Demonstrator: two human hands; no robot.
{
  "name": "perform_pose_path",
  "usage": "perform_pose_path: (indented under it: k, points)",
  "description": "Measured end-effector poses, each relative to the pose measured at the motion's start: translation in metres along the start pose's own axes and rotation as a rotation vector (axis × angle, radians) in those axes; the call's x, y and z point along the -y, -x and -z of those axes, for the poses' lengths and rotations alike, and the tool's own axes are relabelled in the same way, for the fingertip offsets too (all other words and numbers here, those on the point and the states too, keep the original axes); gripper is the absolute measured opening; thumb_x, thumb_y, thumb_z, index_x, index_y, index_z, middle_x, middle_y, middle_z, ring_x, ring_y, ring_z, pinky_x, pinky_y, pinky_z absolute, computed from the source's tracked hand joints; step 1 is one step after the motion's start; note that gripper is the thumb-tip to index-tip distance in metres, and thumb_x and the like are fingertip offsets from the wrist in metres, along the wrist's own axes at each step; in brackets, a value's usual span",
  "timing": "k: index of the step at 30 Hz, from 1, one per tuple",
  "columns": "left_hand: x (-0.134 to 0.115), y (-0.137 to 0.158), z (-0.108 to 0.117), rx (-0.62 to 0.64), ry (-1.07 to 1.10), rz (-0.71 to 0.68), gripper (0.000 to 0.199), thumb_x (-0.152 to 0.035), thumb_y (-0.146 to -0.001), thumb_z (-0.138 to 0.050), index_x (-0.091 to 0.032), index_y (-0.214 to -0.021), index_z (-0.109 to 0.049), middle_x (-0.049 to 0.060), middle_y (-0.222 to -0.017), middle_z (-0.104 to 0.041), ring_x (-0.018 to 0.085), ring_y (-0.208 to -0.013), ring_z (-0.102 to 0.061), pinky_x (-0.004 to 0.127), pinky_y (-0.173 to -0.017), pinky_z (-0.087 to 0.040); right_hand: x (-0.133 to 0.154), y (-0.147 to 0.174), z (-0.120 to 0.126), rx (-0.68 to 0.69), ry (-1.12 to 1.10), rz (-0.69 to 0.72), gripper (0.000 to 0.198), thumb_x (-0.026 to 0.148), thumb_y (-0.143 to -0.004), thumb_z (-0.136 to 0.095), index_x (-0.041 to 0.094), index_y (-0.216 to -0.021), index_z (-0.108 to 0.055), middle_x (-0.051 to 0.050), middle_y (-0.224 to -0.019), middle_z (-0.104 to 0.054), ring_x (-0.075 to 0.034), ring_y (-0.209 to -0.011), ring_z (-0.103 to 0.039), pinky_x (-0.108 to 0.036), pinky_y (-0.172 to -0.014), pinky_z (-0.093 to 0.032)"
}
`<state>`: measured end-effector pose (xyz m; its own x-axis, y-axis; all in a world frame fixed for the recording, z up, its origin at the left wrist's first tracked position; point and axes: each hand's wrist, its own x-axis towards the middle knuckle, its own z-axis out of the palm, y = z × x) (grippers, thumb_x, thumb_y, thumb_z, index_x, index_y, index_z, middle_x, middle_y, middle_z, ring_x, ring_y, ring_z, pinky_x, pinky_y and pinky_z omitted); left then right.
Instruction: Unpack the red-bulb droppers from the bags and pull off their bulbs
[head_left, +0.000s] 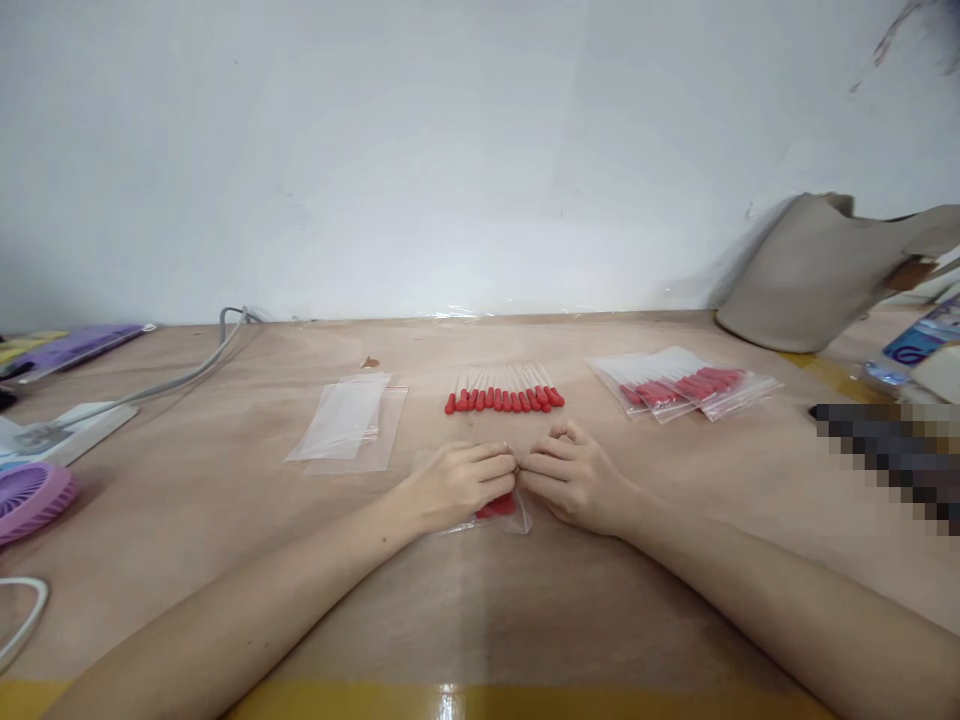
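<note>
The left hand (469, 480) and right hand (574, 478) meet fingertip to fingertip at a small plastic bag (519, 523).

The bag, red inside, shows from under the left hand's bent, bunched fingers; the right hand's fingers are curled, and I cannot tell whether either hand pinches the bag. Red-tipped sticks (504, 401) lie in a row just beyond both hands, flat bags (341, 425) left of the left hand, filled bags (686, 385) beyond the right hand, to its right.

The bags (349, 425) look like clear plastic (thin, slightly glossy), the red tips (499, 401) smooth, the wall (420, 150) matt.
</note>
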<state>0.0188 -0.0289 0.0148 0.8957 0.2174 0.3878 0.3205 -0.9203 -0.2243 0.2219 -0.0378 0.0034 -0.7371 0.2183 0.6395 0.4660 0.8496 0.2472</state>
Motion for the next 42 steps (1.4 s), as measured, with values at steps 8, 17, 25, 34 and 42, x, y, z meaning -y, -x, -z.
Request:
perform_pose_path:
  k: [8, 17, 25, 34, 42]
  points:
    - [0.002, 0.004, 0.01, 0.024, 0.091, -0.011, 0.025, -0.011, -0.091, -0.033, -0.015, -0.082, -0.056, 0.005, -0.092, -0.064, 0.016, -0.105, -0.057, 0.026, -0.086, -0.051, -0.009, 0.005, 0.005, 0.126, 0.071, 0.131, 0.024, 0.012, -0.091, -0.034, 0.019, -0.082, -0.055, 0.002, -0.076, -0.056, -0.011, -0.079, -0.048, -0.034, -0.083, -0.03]
    - [0.023, 0.012, 0.025, -0.054, -0.019, 0.116, 0.028, -0.015, -0.093, -0.029, -0.012, -0.103, -0.055, 0.011, -0.116, -0.059, 0.018, -0.113, -0.052, 0.032, -0.095, -0.047, -0.013, 0.003, 0.011, 0.225, -0.162, 0.025, 0.017, 0.019, -0.086, -0.042, 0.02, -0.087, -0.058, -0.003, -0.099, -0.063, -0.014, -0.081, -0.049, -0.034, -0.075, -0.031]
    - [0.002, 0.015, 0.019, 0.028, 0.202, 0.396, 0.04, -0.031, -0.089, -0.044, -0.018, -0.127, -0.041, 0.008, -0.123, -0.054, 0.02, -0.118, -0.046, 0.038, -0.101, -0.039, -0.006, -0.006, 0.008, 0.264, -0.364, -0.362, 0.018, 0.022, -0.087, -0.045, 0.022, -0.093, -0.062, -0.001, -0.081, -0.063, -0.014, -0.079, -0.051, -0.033, -0.075, -0.029]
    - [-0.006, 0.043, 0.017, 0.138, 0.448, 0.541, 0.057, -0.034, -0.088, -0.045, -0.022, -0.138, -0.021, 0.011, -0.141, -0.032, 0.023, -0.128, -0.034, 0.043, -0.103, -0.035, -0.005, -0.016, -0.003, 0.37, -0.436, -0.403, 0.036, 0.046, -0.081, -0.052, 0.022, -0.109, -0.057, -0.005, -0.091, -0.061, -0.019, -0.088, -0.05, -0.035, -0.078, -0.03]
    - [0.004, 0.026, 0.006, 0.015, 0.49, 0.514, 0.058, -0.031, -0.085, -0.05, -0.022, -0.135, -0.024, 0.01, -0.138, -0.034, 0.023, -0.127, -0.034, 0.042, -0.105, -0.033, -0.007, -0.012, -0.007, 0.303, -0.594, -0.536, 0.047, 0.039, -0.075, -0.063, 0.023, -0.118, -0.052, -0.007, -0.109, -0.054, -0.022, -0.102, -0.048, -0.038, -0.088, -0.035]
